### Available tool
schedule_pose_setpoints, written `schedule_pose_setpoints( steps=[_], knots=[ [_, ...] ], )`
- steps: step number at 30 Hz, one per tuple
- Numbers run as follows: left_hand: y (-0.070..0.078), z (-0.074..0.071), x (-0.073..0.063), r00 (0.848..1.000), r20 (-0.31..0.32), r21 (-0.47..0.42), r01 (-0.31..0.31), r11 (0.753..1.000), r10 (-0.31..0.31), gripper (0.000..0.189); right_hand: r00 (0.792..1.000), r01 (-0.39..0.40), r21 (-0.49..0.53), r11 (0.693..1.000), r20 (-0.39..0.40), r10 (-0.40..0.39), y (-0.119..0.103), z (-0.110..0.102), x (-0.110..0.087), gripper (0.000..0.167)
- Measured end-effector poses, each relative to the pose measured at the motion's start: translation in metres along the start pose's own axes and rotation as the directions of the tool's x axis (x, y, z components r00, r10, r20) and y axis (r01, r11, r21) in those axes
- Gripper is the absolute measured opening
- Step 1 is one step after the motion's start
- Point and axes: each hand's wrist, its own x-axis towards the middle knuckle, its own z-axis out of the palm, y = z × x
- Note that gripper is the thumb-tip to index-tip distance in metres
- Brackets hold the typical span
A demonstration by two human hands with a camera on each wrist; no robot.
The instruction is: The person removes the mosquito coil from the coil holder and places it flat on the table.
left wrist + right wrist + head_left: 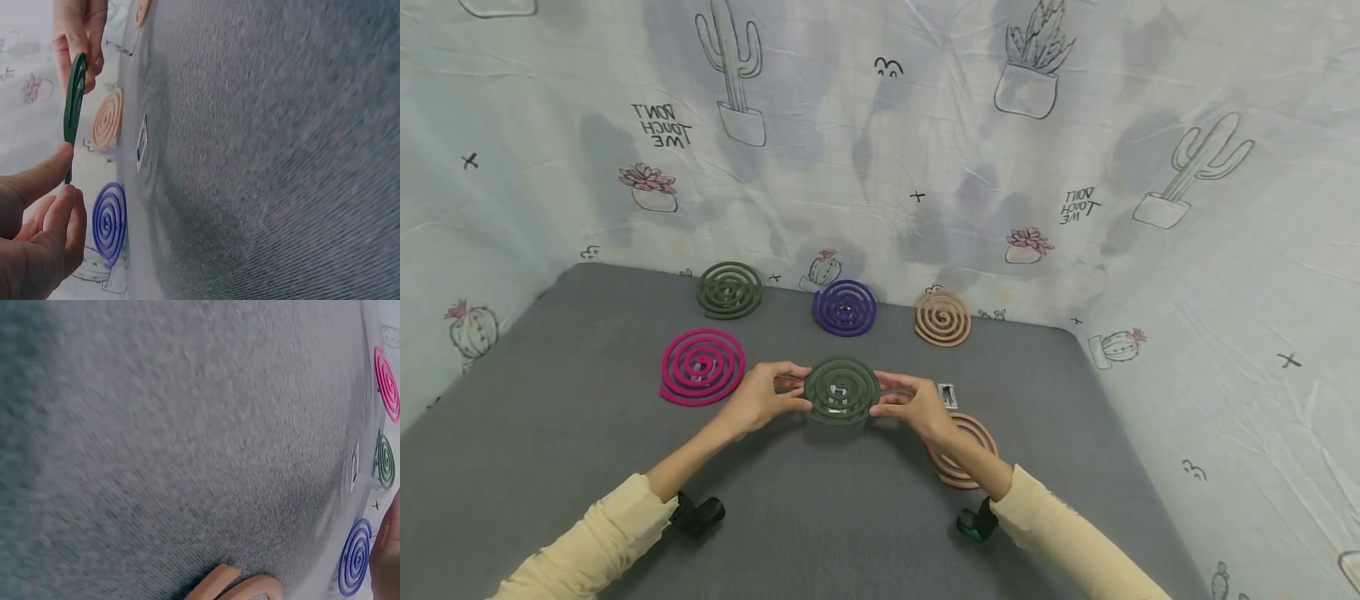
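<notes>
Your left hand (764,397) and right hand (921,406) pinch the near green coil's (854,392) opposite edges — keep pressure light, even.

Tan coil (215,582) on grey tabletop (187,425)

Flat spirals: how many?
6: green spiral in both hands; pink spiral, left; back-left green spiral; back-centre blue spiral; back-right tan spiral; tan spiral partly behind right forearm.

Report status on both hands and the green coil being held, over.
Left hand and right hand pinching opposite edges of green coil. Held above table. Tan coil partly beneath right forearm; nothing seen blocking the hands.
</notes>
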Motion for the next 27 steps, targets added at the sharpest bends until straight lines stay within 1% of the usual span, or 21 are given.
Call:
schedule_pose_setpoints(
  steps=[4, 10, 19, 24, 27],
  knots=[
    [0.003, 0.001, -0.006, 1.0, -0.001, -0.001, 0.008, 1.0, -0.008, 0.047, 1.0, -0.011, -0.007, 1.0, -0.003, 0.011, 0.0, 0.001, -0.005, 0.059],
    [0.007, 0.002, -0.011, 0.999, -0.018, 0.011, 0.028, 1.0, -0.028, 0.047, 1.0, -0.02, 0.024, 0.999, -0.012, 0.021, -0.001, 0.002, -0.009, 0.06],
    [0.011, 0.005, -0.02, 0.999, -0.034, 0.03, 0.025, 0.999, -0.024, 0.046, 1.0, -0.029, 0.039, 0.999, 0.008, 0.029, 0.0, 0.006, -0.019, 0.06],
    [0.013, 0.009, -0.023, 0.999, -0.046, 0.038, 0.028, 0.999, -0.026, 0.045, 1.0, -0.018, 0.056, 0.998, 0.014, 0.017, 0.001, 0.005, -0.024, 0.061],
    [0.013, 0.01, -0.025, 0.999, -0.043, 0.039, 0.022, 0.999, -0.021, 0.045, 1.0, -0.01, 0.055, 0.998, 0.027, 0.008, 0.003, 0.005, -0.026, 0.061]
  ],
)
